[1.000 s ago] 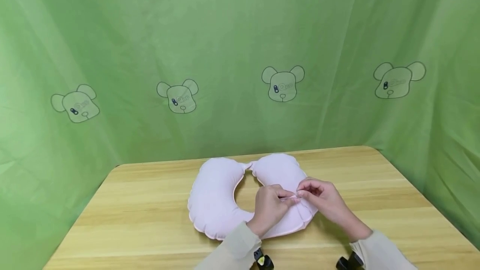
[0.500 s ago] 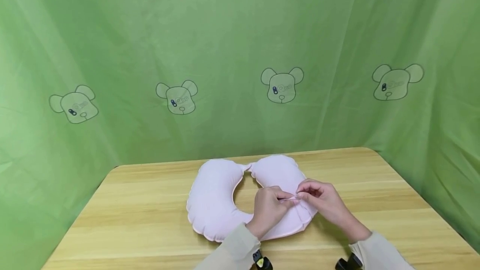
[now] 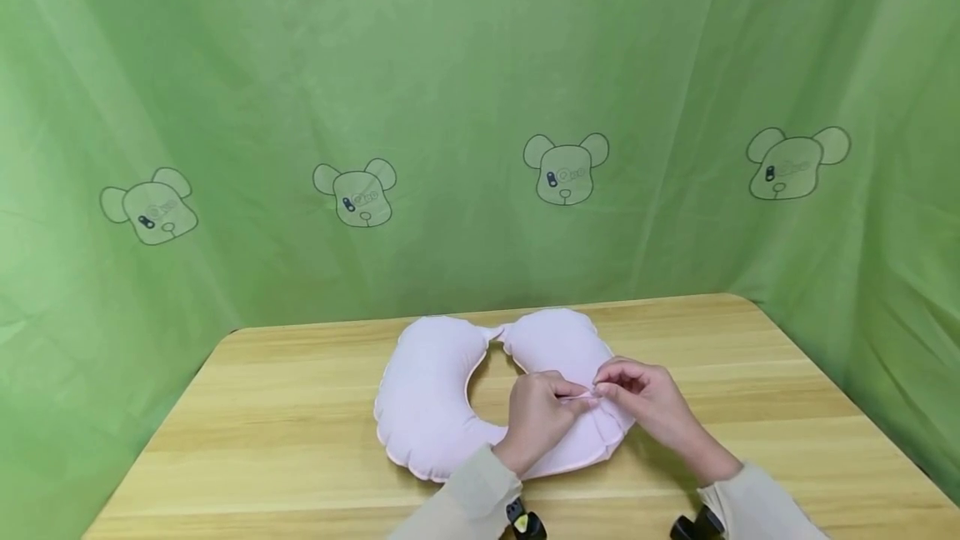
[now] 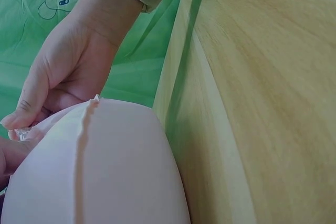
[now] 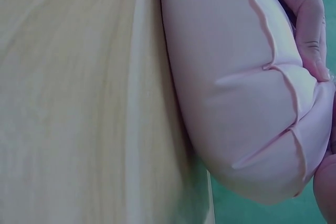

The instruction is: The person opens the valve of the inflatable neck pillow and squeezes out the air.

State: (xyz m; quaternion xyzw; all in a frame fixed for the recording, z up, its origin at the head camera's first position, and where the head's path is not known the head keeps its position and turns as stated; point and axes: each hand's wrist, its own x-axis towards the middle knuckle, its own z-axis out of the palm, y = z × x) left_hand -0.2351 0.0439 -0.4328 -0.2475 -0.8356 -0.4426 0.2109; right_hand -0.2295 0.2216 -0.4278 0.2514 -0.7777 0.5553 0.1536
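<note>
A pale pink inflatable neck pillow (image 3: pixel 427 390) lies on the wooden table, its two ends pointing to the far edge. My left hand (image 3: pixel 542 415) pinches a raised fold of its cover on the right arm of the U. Thumb and forefinger of my right hand (image 3: pixel 648 402) meet right beside that fold. Between the fingertips, in the left wrist view, shows a small clear plastic valve (image 4: pixel 22 132); the right thumb and finger pinch it. Creases run from the pinched spot across the seamed side (image 5: pixel 262 87) in the right wrist view.
The wooden table (image 3: pixel 277 407) extends to both sides of the pillow. Behind it hangs a green curtain (image 3: pixel 450 65) printed with bear heads. Black wrist cameras, such as the right one (image 3: pixel 699 525), sit under the sleeve cuffs close to the tabletop.
</note>
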